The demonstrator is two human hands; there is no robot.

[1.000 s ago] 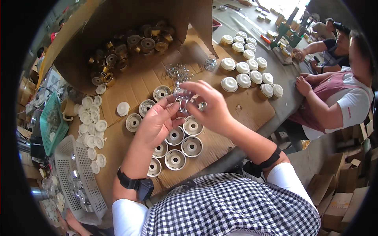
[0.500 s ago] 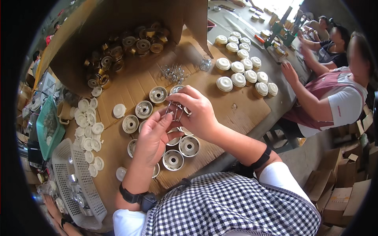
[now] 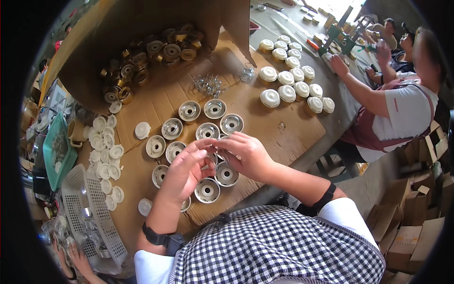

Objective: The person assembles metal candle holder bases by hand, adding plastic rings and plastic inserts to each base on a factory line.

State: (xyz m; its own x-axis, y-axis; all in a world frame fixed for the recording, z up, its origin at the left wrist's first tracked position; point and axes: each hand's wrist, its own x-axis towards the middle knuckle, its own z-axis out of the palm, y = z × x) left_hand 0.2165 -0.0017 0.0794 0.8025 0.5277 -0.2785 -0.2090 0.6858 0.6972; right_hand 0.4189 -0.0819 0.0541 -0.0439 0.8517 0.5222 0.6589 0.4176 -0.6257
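Note:
Over the round cups, my left hand (image 3: 185,171) and my right hand (image 3: 247,155) meet with their fingertips together. A bent metal wire piece (image 3: 215,159) shows partly between them; both hands pinch it, and the fingers hide most of its shape. Below and around them several round white-lined metal cups (image 3: 207,190) lie hollow side up on the cardboard. Some of them, such as the cup (image 3: 189,110) beyond my hands, seem to have wire inside. Farther off lies a tangled heap of similar wire pieces (image 3: 207,85), with a smaller bunch (image 3: 247,75) to its right.
A large cardboard box (image 3: 156,23) on its side holds gold cups (image 3: 126,72). White plastic lids (image 3: 105,152) lie left, near a grey perforated basket (image 3: 101,208) and green basket (image 3: 59,151). Capped gold containers (image 3: 286,93) stand right. Co-workers sit right; another person's hands (image 3: 75,255) show lower left.
My hands have come nearer to me with the wire piece, uncovering more cups. The co-worker's arms at the right have shifted, and another person's hands have moved farther into view at lower left.

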